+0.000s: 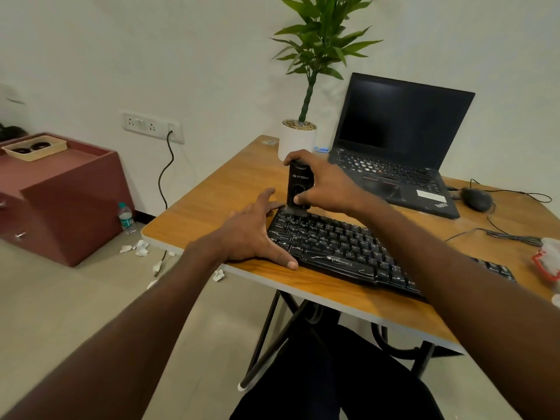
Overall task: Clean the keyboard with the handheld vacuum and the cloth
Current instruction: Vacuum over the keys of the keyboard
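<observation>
A black keyboard lies on the wooden table, angled from the left-middle toward the right. My right hand grips a black handheld vacuum held upright, its brush end on the keyboard's far-left corner. My left hand lies flat with spread fingers at the keyboard's left end, thumb along its front edge and fingers against its left side. My right forearm crosses over the keyboard's right half and hides it. A white and red bundle sits at the table's right edge; I cannot tell whether it is the cloth.
An open black laptop stands behind the keyboard, with a black mouse and cables to its right. A potted plant stands at the table's back. A maroon cabinet, a water bottle and paper scraps are on the floor at left.
</observation>
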Motion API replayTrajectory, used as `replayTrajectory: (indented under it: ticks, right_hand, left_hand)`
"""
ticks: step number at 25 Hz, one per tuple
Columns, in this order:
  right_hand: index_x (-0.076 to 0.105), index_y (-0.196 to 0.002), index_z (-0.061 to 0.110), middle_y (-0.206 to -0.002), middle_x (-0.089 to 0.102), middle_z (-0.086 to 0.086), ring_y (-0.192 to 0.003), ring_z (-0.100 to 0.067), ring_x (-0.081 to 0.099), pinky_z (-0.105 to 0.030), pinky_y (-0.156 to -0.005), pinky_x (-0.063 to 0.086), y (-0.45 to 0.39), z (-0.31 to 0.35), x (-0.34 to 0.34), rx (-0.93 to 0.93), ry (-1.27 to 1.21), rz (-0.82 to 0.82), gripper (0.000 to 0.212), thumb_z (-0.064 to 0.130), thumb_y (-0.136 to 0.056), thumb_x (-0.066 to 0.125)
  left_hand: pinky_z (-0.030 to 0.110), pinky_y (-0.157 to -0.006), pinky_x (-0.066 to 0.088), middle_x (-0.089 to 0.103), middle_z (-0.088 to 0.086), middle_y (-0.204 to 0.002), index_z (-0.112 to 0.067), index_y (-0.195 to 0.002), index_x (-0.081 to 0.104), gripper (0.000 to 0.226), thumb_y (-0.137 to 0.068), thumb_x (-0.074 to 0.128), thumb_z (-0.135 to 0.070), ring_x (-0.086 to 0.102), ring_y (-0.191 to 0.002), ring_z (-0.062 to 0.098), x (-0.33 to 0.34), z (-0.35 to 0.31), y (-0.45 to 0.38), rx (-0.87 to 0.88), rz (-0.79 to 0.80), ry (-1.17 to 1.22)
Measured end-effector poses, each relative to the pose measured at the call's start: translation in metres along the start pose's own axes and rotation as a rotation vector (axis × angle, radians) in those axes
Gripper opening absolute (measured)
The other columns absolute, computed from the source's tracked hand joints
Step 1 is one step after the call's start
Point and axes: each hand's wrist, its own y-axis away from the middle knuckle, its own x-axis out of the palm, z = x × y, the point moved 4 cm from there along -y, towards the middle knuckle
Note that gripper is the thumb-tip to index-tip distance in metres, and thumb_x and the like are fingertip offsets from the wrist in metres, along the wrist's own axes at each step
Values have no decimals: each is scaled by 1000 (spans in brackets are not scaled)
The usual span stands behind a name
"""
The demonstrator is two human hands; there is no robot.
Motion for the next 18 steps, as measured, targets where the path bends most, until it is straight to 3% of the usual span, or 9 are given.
replayTrajectory:
  ticks: [4,9,12,14,18]
  right_hand:
    - [45,-133,37,-124,58,-1,-100,-19,64,-23,-72,59,4,-1,0,-27,-58,-51,69,13,-80,82]
    - [45,-130,37,-116,59,-1,-99,-23,64,-35,-76,61,1,-1,-1,-45,73,-71,68,13,-77,81]
    - [45,-131,35,-115,53,4,-102,-22,60,-27,-71,55,1,5,4,-98,143,13,68,13,-78,81]
    - [46,-131,34,-114,51,3,-101,-21,57,-20,-64,46,1,7,4,-136,211,-20,68,10,-77,80]
    - [46,-131,33,-114,53,3,-100,-21,57,-21,-63,46,0,6,4,-111,193,-52,68,9,-77,80]
  left_hand:
    - [61,-127,14,36,-13,-167,-50,-159,-4,162,-31,88,-89,32,-154,20,0,-2,1,5,3,1]
    - [55,-128,9,37,-16,-166,-46,-160,-1,162,-32,89,-87,33,-154,19,-1,-3,0,5,2,-6]
    - [52,-127,9,36,-15,-167,-43,-161,-2,161,-34,89,-86,31,-155,19,-1,-5,2,6,7,-10]
    - [51,-126,8,36,-15,-167,-41,-162,-1,163,-33,88,-87,31,-155,19,-2,-6,2,6,7,-10]
    - [52,-128,8,36,-15,-167,-39,-163,-2,166,-33,89,-85,32,-149,12,-2,-7,3,4,15,13]
